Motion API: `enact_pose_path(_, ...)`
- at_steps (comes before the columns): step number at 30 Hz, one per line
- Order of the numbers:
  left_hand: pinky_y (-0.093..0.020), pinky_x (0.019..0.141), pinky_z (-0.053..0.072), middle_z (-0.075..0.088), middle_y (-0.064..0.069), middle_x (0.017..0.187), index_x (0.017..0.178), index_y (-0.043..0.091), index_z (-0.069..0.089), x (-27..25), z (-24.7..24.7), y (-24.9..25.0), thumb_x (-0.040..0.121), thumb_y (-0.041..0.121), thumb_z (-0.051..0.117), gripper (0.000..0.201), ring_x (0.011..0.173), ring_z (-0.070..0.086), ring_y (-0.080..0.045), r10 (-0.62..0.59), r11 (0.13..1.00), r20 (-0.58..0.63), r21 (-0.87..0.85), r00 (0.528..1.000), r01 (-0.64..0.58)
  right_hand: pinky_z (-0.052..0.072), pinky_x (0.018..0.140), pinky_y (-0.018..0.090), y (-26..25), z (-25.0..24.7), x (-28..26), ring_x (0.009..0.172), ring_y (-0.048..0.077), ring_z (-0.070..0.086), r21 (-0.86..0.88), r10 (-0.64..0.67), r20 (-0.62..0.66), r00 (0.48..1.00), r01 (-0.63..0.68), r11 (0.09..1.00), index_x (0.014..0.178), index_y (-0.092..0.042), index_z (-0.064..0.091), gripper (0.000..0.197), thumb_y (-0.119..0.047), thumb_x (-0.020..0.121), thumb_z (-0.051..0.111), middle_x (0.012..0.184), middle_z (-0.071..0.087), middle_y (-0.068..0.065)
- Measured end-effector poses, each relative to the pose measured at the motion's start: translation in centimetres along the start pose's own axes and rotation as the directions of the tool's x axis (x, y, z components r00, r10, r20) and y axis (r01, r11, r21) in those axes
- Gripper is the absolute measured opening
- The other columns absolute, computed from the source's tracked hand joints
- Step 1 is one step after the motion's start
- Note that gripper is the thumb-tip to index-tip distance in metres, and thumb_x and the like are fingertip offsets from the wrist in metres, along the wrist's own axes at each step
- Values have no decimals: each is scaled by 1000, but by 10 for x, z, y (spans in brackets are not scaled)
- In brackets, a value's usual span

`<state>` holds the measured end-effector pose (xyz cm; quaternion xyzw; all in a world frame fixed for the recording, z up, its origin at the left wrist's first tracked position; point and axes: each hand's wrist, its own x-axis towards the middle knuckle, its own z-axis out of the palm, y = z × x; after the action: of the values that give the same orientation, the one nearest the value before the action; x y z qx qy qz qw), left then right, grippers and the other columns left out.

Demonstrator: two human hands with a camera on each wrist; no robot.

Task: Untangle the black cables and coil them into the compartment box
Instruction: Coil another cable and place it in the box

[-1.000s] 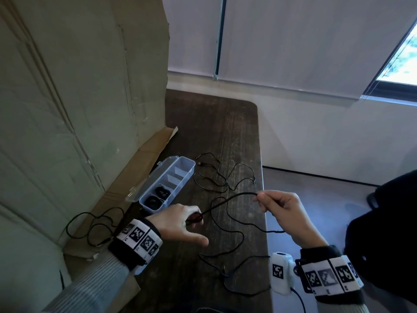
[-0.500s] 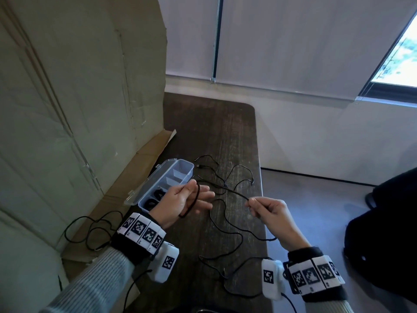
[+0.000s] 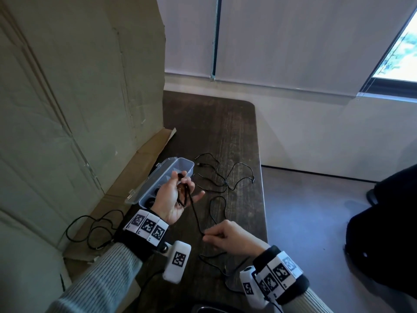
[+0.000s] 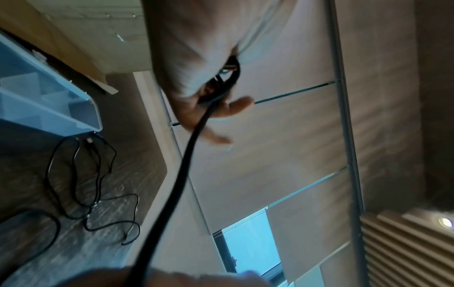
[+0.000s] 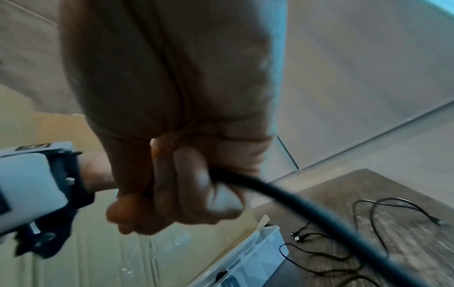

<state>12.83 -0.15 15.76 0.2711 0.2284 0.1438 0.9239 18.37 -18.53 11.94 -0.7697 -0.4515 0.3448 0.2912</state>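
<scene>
cable work is in the winding step: the left hand (image 3: 174, 196) is raised palm up above the near end of the compartment box (image 3: 168, 175), and a few turns of the black cable (image 3: 195, 214) already lie around its fingers (image 3: 180, 177), which are only partly curled so the loops sit on them. from this small coil the cable runs straight and tight, down and toward the person, to the right hand (image 3: 228, 239), whose fingers are pinched together on it. so the long axis of the free piece goes from the left hand, which is farther, to the right hand, which is nearer to the body, and behind the right hand the rest of the cable trails loose over the tabletop (image 3: 234, 136) in soft curves. i judge the next turn depends on this line: the right hand must feed the slack toward the left one, and the left hand is clearly the nearer to the box for placing the coil. one more loose cable (image 3: 225, 175) lies beside the far end of the box, not touching the hands. the box stands open, its clear lid leaning back to the cardboard sheet (image 3: 79, 98), and dark coils seem to be in its near compartments. the tabletop is dark wood, the room has pale blinds and a window at right.
</scene>
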Motion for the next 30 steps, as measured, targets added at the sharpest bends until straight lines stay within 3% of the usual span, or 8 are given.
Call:
enact_pose_path(2, -18, 45, 39, 41, 9, 65, 91, 21, 51, 3, -1, 0, 102, 40, 28, 32, 46, 38, -2, 144, 973, -40, 190, 989, -134, 55, 80, 21, -7, 2, 0, 72, -3, 62, -41, -32, 78, 996, 35, 999, 121, -31, 64, 26, -30, 97, 55, 102, 70, -21)
enact_pose_path(4, -15, 39, 27, 42, 7, 70, 94, 21, 52, 6, -3, -3, 104, 34, 28, 28, 47, 32, -3, 312, 829, 25, 482, 950, -285, 55, 83, 24, -16, 0, -2, 78, 0, 65, -105, -89, 115, 989, 101, 989, 123, -31, 62, 27, -29, 98, 52, 109, 71, -9)
enact_pose_path(7, -14, 46, 30, 46, 3, 75, 97, 19, 54, 12, -16, -9, 104, 27, 28, 27, 49, 35, -2, 383, 416, 321, 777, 866, -472, 54, 75, 21, -36, -14, -10, 72, 2, 63, -147, -173, 81, 982, 184, 972, 107, -21, 68, 19, -25, 98, 52, 80, 69, -8)
enact_pose_path(10, -16, 57, 34, 52, 6, 77, 98, 23, 58, 9, -24, -10, 103, 33, 27, 33, 57, 48, 0, 240, 14, 505, 852, 829, -524, 43, 65, 9, -51, -32, -16, 63, -1, 59, -150, -250, -74, 965, 237, 960, 90, -25, 68, 16, -24, 98, 54, 67, 62, -13)
enact_pose_path(16, -20, 74, 44, 65, 11, 85, 96, 32, 62, -10, -7, -8, 94, 57, 33, 38, 82, 59, 4, -96, 48, 472, 882, 876, -470, 44, 62, 13, -35, -45, -12, 60, 2, 59, -67, -267, -419, 868, 264, 962, 80, -20, 73, 17, -21, 93, 62, 66, 67, -8)
enact_pose_path(20, -23, 75, 48, 63, 11, 89, 98, 31, 58, -11, -4, -10, 77, 48, 72, 31, 83, 60, 1, -293, -180, 420, 858, 859, -481, 54, 69, 37, -26, -43, -9, 66, 15, 63, 41, -232, -478, 847, 286, 957, 75, -34, 71, 23, -22, 93, 63, 66, 67, -4)
enact_pose_path(26, -15, 56, 41, 69, 7, 79, 109, 3, 65, -16, -8, -1, 97, 20, 50, 25, 59, 52, -3, -247, 268, 482, 868, 841, -419, 40, 52, 10, -11, -39, -3, 50, -1, 53, 367, -21, -587, 809, 289, 884, 84, -8, 73, 6, -12, 86, 69, 58, 63, -6)
enact_pose_path(30, -20, 53, 45, 72, -11, 105, 116, -3, 59, -17, -8, 4, 95, 29, 40, 43, 69, 64, -13, -126, 585, 438, 758, 890, -290, 41, 51, 17, 3, -30, 3, 49, 3, 50, 506, 118, -579, 807, 242, 828, 85, -15, 72, 7, -14, 89, 66, 57, 61, -4)
